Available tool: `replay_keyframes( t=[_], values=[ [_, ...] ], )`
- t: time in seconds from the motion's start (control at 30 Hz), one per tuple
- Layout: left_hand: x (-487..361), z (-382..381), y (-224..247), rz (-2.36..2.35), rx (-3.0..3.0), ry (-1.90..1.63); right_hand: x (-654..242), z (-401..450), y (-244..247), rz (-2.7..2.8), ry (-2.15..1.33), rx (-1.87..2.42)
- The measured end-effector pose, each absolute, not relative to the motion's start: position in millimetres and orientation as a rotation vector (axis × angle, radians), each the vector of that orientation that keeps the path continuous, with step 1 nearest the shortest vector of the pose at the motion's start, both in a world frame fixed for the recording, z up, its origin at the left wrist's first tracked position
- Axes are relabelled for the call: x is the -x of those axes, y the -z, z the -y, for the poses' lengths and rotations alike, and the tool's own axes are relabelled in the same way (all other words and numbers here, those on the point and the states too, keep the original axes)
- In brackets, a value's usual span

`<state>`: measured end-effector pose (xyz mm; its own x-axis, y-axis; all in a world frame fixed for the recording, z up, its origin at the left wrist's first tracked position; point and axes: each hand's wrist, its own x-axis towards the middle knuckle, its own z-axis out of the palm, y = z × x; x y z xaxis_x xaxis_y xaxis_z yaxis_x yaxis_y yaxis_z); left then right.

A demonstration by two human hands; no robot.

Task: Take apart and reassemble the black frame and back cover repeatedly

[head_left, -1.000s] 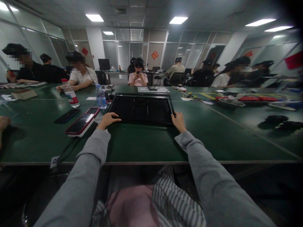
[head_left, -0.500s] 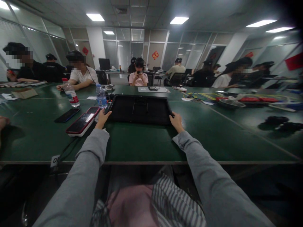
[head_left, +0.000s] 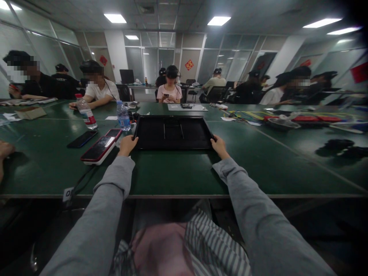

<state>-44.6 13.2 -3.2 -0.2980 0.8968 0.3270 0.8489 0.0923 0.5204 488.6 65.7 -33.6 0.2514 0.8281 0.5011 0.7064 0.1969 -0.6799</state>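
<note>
A wide black rectangular panel point(head_left: 149, 134) with a raised rim, like a shallow tray, is over the green table point(head_left: 172, 172) in front of me. Two thin shiny bars run across its middle. At its near left corner, my left hand point(head_left: 127, 145) is closed round the rim. My right hand point(head_left: 219, 146) grips the opposite near corner, thumb on top. The fingers under the edge are hidden. Just beyond my left hand stands a clear water bottle with a blue cap point(head_left: 123, 119).
Left of my arm lie a red-edged handheld device point(head_left: 97, 148) with a cable and a dark phone point(head_left: 82, 139). A red-capped bottle point(head_left: 87, 115) stands behind them. Wires and a bowl point(head_left: 283, 123) are at the right. Several people sit around; another person's hand point(head_left: 5, 148) rests far left.
The black panel has shifted slightly right and looks leveler, its near edge now straight across. Both my hands moved right with it. A person opposite has lowered a phone.
</note>
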Motion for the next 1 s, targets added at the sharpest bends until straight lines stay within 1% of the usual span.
replay_keyframes(
  t=[0.13,0.27,0.4,0.67,0.87,1.0],
  values=[
    [34.2,-8.5,-3.0,-2.39,-1.91,-0.772,-492.4,-72.1,36.5,1.426,-0.294,1.54],
    [31.2,-7.8,-4.4,-2.388,-1.981,-0.725,-502.3,-80.3,42.6,1.393,-0.305,1.501],
    [32.5,-11.9,1.2,-2.386,-1.978,-0.756,-506.8,-82.2,45.8,1.416,-0.254,1.503],
    [34.6,-15.5,4.5,-2.336,-1.892,-0.853,-498.7,-76.1,41.7,1.419,-0.285,1.548],
    [36.0,-17.6,5.6,-2.319,-1.795,-0.94,-496.7,-71.5,36.9,1.383,-0.348,1.551],
    [43.1,-19.9,8.2,-2.335,-1.726,-0.963,-499.6,-68.1,31.2,1.355,-0.498,1.59]
  ],
)
